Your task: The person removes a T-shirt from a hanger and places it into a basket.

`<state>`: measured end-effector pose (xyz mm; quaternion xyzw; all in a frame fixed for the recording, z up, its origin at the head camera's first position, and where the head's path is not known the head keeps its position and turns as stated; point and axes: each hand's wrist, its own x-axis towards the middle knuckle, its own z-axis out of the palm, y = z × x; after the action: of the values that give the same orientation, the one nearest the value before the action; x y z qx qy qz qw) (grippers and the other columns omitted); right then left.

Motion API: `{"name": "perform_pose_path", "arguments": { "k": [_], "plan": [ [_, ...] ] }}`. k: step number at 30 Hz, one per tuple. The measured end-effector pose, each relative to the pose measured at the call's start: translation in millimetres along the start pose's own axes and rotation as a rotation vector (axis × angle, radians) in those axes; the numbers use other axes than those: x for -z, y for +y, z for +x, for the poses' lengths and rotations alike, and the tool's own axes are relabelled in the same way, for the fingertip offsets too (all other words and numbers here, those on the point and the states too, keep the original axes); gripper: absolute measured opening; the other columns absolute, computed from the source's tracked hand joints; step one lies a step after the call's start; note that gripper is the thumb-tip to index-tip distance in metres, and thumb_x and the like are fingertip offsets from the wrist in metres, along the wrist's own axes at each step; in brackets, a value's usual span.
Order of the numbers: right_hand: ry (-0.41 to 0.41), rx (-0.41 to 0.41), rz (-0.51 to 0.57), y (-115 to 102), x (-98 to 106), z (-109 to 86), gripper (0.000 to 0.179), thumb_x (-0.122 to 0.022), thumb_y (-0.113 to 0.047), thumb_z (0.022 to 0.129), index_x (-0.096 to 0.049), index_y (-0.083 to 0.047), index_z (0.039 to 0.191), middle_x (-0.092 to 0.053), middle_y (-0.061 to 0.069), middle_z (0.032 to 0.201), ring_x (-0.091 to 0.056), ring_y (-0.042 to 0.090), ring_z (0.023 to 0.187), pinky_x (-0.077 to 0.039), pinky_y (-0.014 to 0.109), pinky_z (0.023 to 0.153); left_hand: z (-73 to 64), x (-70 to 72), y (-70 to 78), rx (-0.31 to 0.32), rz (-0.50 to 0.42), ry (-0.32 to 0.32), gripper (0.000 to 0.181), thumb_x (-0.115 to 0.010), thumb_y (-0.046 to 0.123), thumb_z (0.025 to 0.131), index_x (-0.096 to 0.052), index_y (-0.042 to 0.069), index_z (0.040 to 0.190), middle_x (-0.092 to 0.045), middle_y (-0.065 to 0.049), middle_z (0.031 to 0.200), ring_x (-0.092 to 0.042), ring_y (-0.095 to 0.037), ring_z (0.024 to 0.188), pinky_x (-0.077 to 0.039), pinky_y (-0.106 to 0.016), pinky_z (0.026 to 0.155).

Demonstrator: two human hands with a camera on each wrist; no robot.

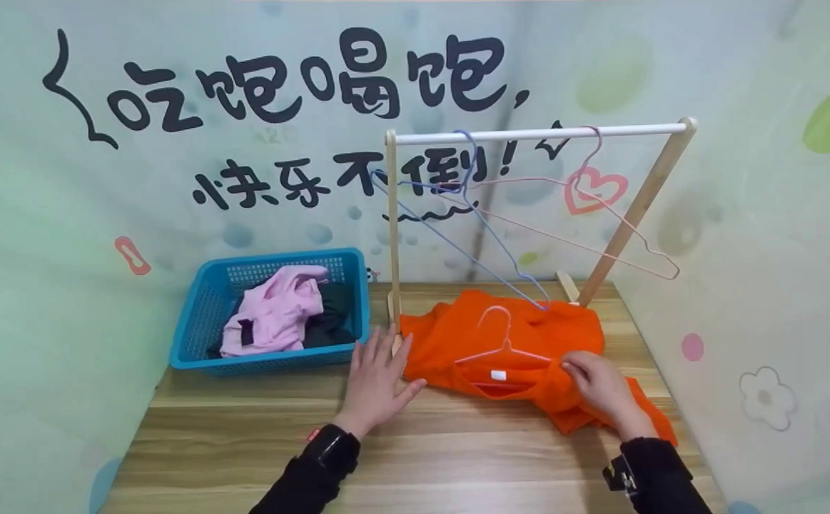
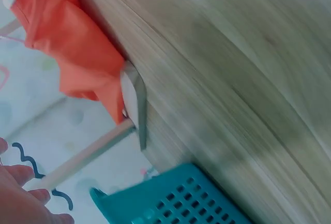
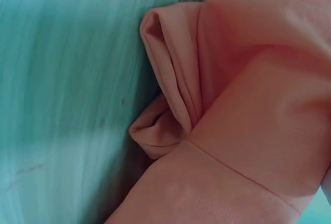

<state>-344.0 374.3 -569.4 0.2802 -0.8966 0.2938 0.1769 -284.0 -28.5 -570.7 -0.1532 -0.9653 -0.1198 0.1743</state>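
Observation:
An orange long-sleeved top lies spread on the wooden table, its collar with a white tag facing me. A pink hanger sits in the neck, hook pointing away, its lower part hidden by cloth. My right hand pinches the top's cloth by the hanger's right end. In the right wrist view, folds of the orange sleeve fill much of the picture, the hand itself out of sight. My left hand, fingers spread, is between the top's left edge and the basket; its fingertips show in the left wrist view.
At the left stands a blue basket with a pink garment over dark cloth. A rack with a white bar and wooden posts rises behind the top. From the bar hang a blue hanger and another pink hanger.

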Motion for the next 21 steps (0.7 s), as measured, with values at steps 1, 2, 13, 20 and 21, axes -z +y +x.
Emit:
{"name": "perform_pose_path", "arguments": {
  "k": [1, 2, 13, 20, 21],
  "plan": [
    [0.010, 0.036, -0.010, -1, 0, 1.3, 0.006, -0.066, -0.010, 0.085, -0.068, -0.011, 0.091, -0.064, 0.000, 0.086, -0.059, 0.022, 0.079, -0.047, 0.044, 0.073, 1.7, -0.6, 3.8, -0.002, 0.002, -0.005, 0.079, -0.030, 0.070, 0.086, -0.023, 0.021, 0.148, -0.014, -0.012, 0.153, -0.013, -0.039, 0.136, -0.012, -0.063, 0.102],
    [0.020, 0.070, -0.020, -3, 0, 2.8, 0.007, -0.067, -0.010, 0.085, -0.068, -0.011, 0.091, -0.064, 0.000, 0.087, -0.059, 0.021, 0.079, -0.047, 0.044, 0.073, 3.5, -0.8, 8.0, -0.005, -0.008, -0.010, 0.079, -0.030, 0.070, 0.086, -0.023, 0.021, 0.148, -0.013, -0.011, 0.153, -0.013, -0.038, 0.136, -0.012, -0.063, 0.102],
    [0.190, 0.360, -0.024, -19, 24, 31.5, 0.019, -0.073, -0.001, 0.075, -0.068, -0.005, 0.093, -0.064, 0.003, 0.084, -0.059, 0.022, 0.076, -0.046, 0.035, 0.071, 24.5, 3.7, 49.9, -0.078, -0.132, -0.038, 0.077, -0.036, 0.064, 0.088, -0.016, 0.023, 0.149, -0.014, -0.006, 0.153, -0.010, -0.032, 0.138, -0.011, -0.060, 0.105],
    [0.244, 0.416, 0.032, -38, 23, 50.4, 0.022, -0.074, 0.000, 0.073, -0.069, -0.006, 0.094, -0.065, 0.002, 0.085, -0.059, 0.021, 0.076, -0.046, 0.030, 0.074, 42.0, 17.6, 68.2, -0.076, -0.219, 0.107, 0.072, -0.055, 0.045, 0.089, -0.024, 0.018, 0.147, -0.030, -0.004, 0.148, -0.026, -0.026, 0.135, -0.015, -0.055, 0.106],
    [0.243, 0.425, 0.035, -41, 21, 52.4, 0.022, -0.074, 0.000, 0.074, -0.069, -0.006, 0.094, -0.065, 0.001, 0.085, -0.059, 0.021, 0.075, -0.046, 0.030, 0.074, 44.6, 20.6, 71.0, -0.078, -0.234, 0.133, 0.070, -0.056, 0.044, 0.089, -0.026, 0.017, 0.147, -0.033, -0.003, 0.147, -0.029, -0.023, 0.133, -0.016, -0.054, 0.106]
  ]
}}
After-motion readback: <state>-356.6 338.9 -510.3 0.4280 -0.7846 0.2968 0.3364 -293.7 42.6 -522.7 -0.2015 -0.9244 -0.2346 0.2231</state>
